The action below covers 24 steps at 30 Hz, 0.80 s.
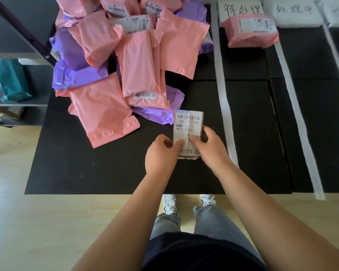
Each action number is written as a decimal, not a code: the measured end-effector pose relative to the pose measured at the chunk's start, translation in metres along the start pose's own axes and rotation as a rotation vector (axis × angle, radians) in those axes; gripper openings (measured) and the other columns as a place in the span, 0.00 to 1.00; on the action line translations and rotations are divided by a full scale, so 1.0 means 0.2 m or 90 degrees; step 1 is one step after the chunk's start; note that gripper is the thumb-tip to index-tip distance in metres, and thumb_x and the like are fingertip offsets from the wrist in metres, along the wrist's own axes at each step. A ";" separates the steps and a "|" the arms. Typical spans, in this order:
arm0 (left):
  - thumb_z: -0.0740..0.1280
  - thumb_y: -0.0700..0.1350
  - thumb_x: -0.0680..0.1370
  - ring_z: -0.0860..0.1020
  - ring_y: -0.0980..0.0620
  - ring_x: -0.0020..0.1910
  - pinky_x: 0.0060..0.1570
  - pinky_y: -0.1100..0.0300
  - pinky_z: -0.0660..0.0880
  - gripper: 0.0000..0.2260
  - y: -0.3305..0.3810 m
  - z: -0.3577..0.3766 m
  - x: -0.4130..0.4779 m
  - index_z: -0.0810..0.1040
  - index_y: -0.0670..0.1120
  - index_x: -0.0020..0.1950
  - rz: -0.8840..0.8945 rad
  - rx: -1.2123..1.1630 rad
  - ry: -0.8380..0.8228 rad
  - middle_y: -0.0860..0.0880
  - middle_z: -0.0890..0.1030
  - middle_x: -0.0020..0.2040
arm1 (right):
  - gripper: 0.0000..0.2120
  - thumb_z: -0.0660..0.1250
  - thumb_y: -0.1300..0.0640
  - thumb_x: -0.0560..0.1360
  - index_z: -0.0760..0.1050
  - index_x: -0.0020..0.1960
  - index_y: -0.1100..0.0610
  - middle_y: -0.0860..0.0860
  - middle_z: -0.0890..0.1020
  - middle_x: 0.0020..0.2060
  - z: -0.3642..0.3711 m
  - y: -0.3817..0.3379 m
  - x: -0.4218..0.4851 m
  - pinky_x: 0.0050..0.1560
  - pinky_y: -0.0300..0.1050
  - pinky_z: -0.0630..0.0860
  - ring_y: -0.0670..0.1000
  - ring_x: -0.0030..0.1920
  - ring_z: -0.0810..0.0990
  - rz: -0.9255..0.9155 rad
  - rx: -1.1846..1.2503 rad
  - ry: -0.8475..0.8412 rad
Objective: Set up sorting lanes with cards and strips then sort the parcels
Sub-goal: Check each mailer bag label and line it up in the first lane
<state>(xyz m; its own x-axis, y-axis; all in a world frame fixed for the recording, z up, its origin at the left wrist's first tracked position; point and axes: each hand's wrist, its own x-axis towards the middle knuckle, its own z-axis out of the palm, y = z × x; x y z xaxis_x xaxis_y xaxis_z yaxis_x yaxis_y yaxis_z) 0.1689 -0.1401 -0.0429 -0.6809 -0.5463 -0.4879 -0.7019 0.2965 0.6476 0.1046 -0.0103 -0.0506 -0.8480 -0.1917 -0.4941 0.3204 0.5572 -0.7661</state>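
Both hands hold one small cardboard parcel [187,133] just above the black tabletop [86,173], near its front edge: the left hand [161,151] pinches the lower left edge and the right hand [209,146] the lower right side, fingers [179,143] closed on the label face. The heap of pink and purple parcels [129,61] lies to the left; two white strips [221,90] mark lanes to the right, headed by handwritten cards [241,10], with one pink parcel [250,33] already in the first lane. Likely hazards: the grip sits low on the parcel, so it may tip forward; the right forearm passes close over the nearer strip and could drag it askew, blurring the lane border; the far cards are partly cut off, so a lane may be misread; the loosely stacked heap may slide toward the edge.
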 end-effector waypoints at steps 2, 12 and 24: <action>0.70 0.61 0.75 0.78 0.59 0.38 0.33 0.61 0.69 0.15 -0.01 0.00 0.00 0.75 0.50 0.47 0.001 0.000 -0.012 0.55 0.81 0.42 | 0.21 0.67 0.50 0.80 0.71 0.71 0.48 0.43 0.80 0.61 0.00 0.00 0.00 0.34 0.30 0.74 0.35 0.43 0.78 -0.009 -0.002 -0.006; 0.72 0.50 0.77 0.84 0.59 0.47 0.49 0.60 0.80 0.14 -0.03 0.03 0.07 0.81 0.53 0.62 0.028 -0.256 -0.075 0.56 0.85 0.49 | 0.19 0.67 0.49 0.80 0.73 0.70 0.45 0.40 0.81 0.57 -0.03 0.04 -0.01 0.46 0.36 0.81 0.39 0.51 0.82 -0.058 0.036 -0.023; 0.67 0.52 0.78 0.84 0.59 0.45 0.52 0.49 0.81 0.08 -0.03 0.04 0.05 0.82 0.66 0.51 0.071 -0.251 -0.080 0.59 0.86 0.45 | 0.17 0.64 0.52 0.81 0.73 0.69 0.41 0.40 0.82 0.57 -0.02 0.07 0.00 0.50 0.42 0.83 0.41 0.54 0.82 -0.085 0.040 -0.029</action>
<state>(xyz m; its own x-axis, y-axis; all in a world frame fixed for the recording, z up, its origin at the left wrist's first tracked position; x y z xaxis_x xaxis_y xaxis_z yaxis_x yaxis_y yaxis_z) 0.1639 -0.1415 -0.0566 -0.7853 -0.4214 -0.4535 -0.5051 0.0127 0.8629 0.1070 0.0008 -0.0590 -0.8656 -0.2975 -0.4027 0.2329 0.4727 -0.8499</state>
